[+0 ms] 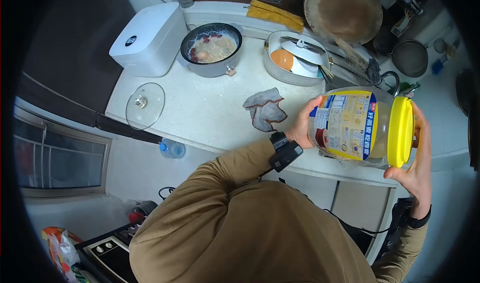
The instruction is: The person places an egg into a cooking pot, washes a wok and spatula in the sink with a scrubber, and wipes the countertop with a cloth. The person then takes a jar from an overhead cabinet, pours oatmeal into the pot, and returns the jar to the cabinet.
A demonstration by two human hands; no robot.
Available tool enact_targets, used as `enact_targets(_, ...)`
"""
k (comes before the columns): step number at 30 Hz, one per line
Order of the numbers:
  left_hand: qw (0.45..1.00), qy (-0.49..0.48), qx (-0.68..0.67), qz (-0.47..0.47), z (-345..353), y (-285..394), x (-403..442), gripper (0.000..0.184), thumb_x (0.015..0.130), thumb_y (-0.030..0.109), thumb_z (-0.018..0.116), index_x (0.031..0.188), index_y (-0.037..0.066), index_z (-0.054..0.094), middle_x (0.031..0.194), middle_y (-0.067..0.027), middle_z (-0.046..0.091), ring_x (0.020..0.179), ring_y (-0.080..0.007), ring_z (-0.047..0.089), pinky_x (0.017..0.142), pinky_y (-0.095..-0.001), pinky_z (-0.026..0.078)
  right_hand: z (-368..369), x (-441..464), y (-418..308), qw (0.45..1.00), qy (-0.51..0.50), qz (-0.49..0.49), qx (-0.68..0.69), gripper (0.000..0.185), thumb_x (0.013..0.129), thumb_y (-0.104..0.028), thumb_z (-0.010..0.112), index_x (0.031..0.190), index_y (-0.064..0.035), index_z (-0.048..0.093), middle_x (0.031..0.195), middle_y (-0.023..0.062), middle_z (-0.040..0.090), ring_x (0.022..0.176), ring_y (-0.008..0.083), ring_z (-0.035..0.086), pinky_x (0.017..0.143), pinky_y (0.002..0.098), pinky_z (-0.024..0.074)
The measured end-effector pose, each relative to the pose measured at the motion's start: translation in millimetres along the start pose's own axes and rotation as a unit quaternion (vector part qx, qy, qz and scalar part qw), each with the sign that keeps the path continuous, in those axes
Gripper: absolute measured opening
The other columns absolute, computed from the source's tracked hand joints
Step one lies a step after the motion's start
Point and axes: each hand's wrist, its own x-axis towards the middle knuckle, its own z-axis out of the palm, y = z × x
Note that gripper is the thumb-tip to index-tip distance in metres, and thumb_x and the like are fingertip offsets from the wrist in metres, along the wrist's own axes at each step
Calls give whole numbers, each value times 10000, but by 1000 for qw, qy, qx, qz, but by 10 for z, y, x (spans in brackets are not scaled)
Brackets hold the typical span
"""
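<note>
A large clear plastic jar [345, 125] with a blue, yellow and white label lies on its side in the air over the counter's right part. My left hand [301, 127] grips its base end, fingers partly hidden behind it. Around the yellow lid [401, 133] at the other end, my right hand [421, 158] is closed, thumb at the lower edge and fingers on the far side. The lid sits on the jar. A crumpled grey cloth with a brown edge [266, 109] lies on the counter left of my left hand.
On the white counter [200, 113] stand a pot of porridge with red dates [212, 68], a glass lid [145, 106], a white appliance [148, 40] and a basin of dishes [295, 75]. Behind are a folded yellow cloth [275, 15] and round board [343, 10]. A blue-tinted bottle [172, 149] is below.
</note>
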Motion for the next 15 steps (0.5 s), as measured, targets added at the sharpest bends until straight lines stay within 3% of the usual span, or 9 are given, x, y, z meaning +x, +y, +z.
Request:
enact_targets(4,1000,-9,21,-8,-61,125,126,584,895,589,454,1300,174,521,1254,-54,577,1132,-219,558,952,-440,439,-123,181,115,996,-25,-39,-74,1355,375,-844,689,1429,-75,323,1389,208,390,1283,398,402,1027,500,344)
enact_targets(5,1000,-2,6,-31,-82,153,145,584,899,587,448,1299,168,521,1252,-56,578,1130,-220,560,954,-447,439,-164,232,109,991,-47,-109,-63,1356,376,-830,704,1439,-84,313,1407,236,360,1307,423,360,1040,521,318)
enact_targets(10,995,-30,-8,-97,-97,173,186,577,908,578,436,1294,158,523,1249,-62,578,1139,-219,555,958,-462,439,-178,388,252,955,-109,-274,-30,1268,440,-725,788,1447,-108,327,1428,287,308,1336,465,293,1061,535,278)
enact_targets(11,998,-14,-13,-54,-38,136,210,578,909,576,435,1289,149,526,1234,-64,588,1112,-217,570,951,-457,445,-185,368,178,966,-75,-245,-41,1125,572,-668,759,1436,-79,344,1414,258,340,1307,407,358,1052,476,307)
enact_targets(12,1000,2,-18,-12,9,90,244,579,910,573,434,1283,141,529,1218,-65,599,1085,-215,586,944,-453,452,-117,368,243,965,-73,-249,-40,1125,572,-668,759,1436,-79,344,1414,258,340,1307,407,358,1052,476,307)
enact_targets(13,1000,3,-14,-9,40,49,296,579,910,573,434,1283,141,529,1218,-65,599,1085,-215,586,944,-453,452,21,383,358,987,13,-160,27,1048,650,-649,710,1433,-59,340,1402,241,359,1289,376,380,1051,451,311)
enact_targets(14,996,27,14,80,80,-1,357,545,914,555,437,1252,140,539,1191,-64,604,1051,-214,589,877,-420,483,104,385,463,988,100,-65,94,973,728,-630,660,1430,-40,336,1390,224,378,1271,345,403,1049,426,314)
enact_targets(15,984,49,45,167,132,-50,436,512,918,538,441,1220,139,549,1163,-63,610,1017,-213,593,809,-388,515,73,424,595,992,71,-30,98,918,822,-633,552,1443,-12,285,1434,208,351,1324,318,356,1078,395,279)
